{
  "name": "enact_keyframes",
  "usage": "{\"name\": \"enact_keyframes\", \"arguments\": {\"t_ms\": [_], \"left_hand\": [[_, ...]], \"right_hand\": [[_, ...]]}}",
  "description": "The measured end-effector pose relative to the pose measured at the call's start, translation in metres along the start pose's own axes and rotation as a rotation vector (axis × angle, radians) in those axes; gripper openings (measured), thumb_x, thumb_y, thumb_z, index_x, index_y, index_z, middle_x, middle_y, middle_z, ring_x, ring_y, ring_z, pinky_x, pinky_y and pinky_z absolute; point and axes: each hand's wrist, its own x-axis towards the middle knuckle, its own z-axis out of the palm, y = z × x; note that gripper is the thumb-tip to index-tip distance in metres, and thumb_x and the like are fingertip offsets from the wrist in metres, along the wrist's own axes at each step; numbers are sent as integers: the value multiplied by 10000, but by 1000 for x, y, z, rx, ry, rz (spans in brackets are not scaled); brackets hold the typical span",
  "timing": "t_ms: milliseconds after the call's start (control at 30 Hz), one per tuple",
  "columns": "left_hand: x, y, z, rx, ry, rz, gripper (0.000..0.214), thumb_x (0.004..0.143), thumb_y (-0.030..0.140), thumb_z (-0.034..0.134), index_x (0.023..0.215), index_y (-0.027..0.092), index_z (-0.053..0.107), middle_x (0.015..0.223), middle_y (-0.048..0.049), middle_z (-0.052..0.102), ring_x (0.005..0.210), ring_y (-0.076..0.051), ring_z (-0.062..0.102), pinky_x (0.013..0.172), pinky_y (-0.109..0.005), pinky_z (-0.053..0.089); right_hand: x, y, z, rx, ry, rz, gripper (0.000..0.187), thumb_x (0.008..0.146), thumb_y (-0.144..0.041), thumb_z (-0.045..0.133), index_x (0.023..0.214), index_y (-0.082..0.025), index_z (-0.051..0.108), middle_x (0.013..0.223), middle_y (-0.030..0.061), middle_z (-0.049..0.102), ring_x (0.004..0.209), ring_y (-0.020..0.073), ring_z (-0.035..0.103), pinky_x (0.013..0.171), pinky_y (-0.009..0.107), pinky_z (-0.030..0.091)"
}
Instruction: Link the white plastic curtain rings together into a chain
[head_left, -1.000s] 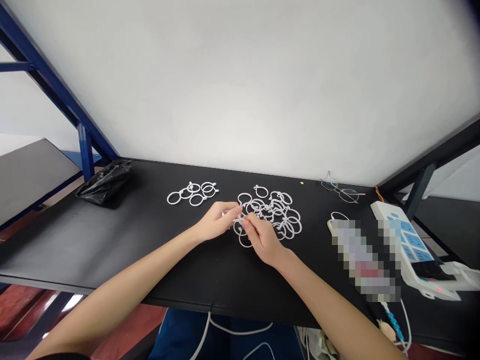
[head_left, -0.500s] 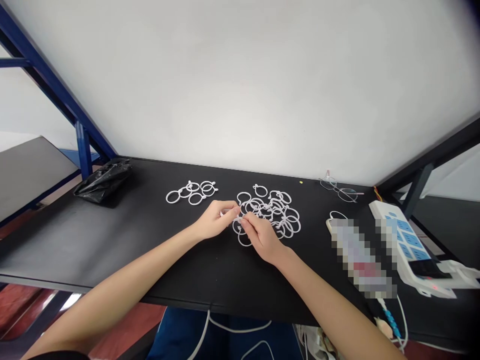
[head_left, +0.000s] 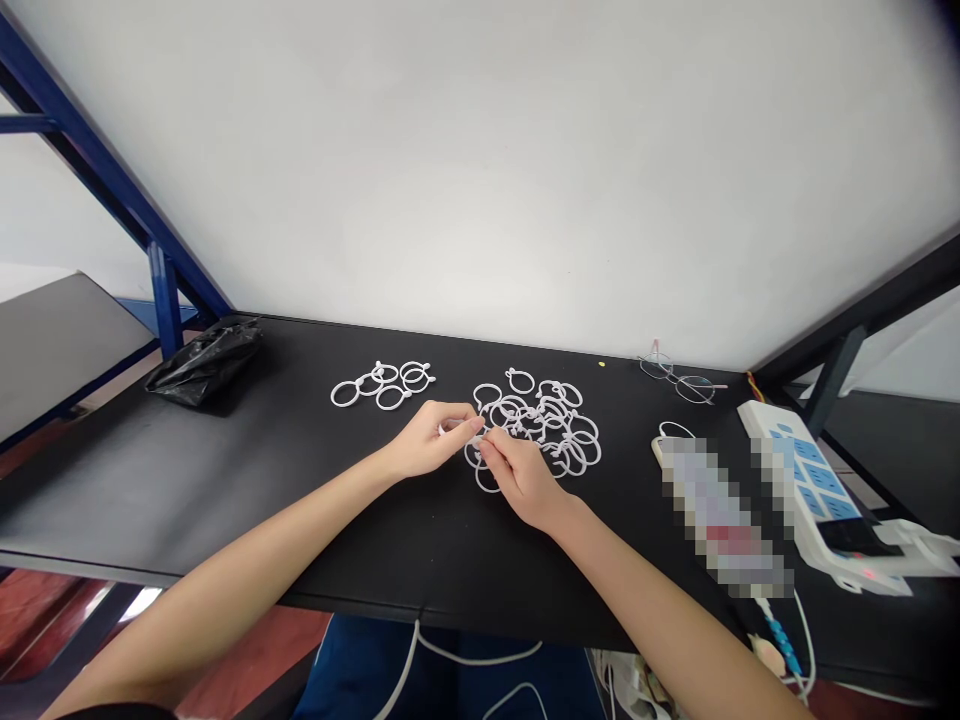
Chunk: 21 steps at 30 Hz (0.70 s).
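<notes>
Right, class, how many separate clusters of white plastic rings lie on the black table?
2. A small cluster of white plastic rings lies beyond the left hand; a larger cluster lies beside the right hand, which hides part. Both pinch one ring.

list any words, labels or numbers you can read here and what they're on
No text can be read anywhere.
power strip: any markings on its blue sockets are too small to read.
flat thing beside it: blurred out, unreadable.
white rings: no marks visible.
</notes>
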Motion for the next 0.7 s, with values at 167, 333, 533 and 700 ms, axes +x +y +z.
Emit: {"name": "enact_keyframes", "arguments": {"t_ms": [167,333,533,700], "left_hand": [[0,3,0,-1,-3,2,425,937,475,432,673,150,502,598,38,420,534,-81,400,529,-206,389],[-1,5,-2,4,-33,6,426,949,490,401,709,156,512,570,43,432,500,-82,396,502,-207,360],[-1,1,-2,-19,-39,65,447,964,505,378,719,154,508,570,38,451,512,-88,430,515,-210,348],[-1,3,1,14,-74,91,487,980,490,339,668,155,505,561,28,467,539,-99,423,555,-227,359]], "right_hand": [[0,0,1,1,9,2,271,1009,-291,335,746,-225,354,611,-54,391,507,98,367,509,252,297],[-1,1,2,-23,41,-9,264,1008,-294,333,761,-223,391,606,-49,413,498,100,387,504,251,309],[-2,2,2,-41,71,-17,259,1012,-299,330,776,-223,405,608,-45,409,499,107,394,513,257,320],[-2,5,3,-31,89,1,258,1016,-291,324,771,-226,375,608,-47,403,504,110,387,519,260,316]]}}
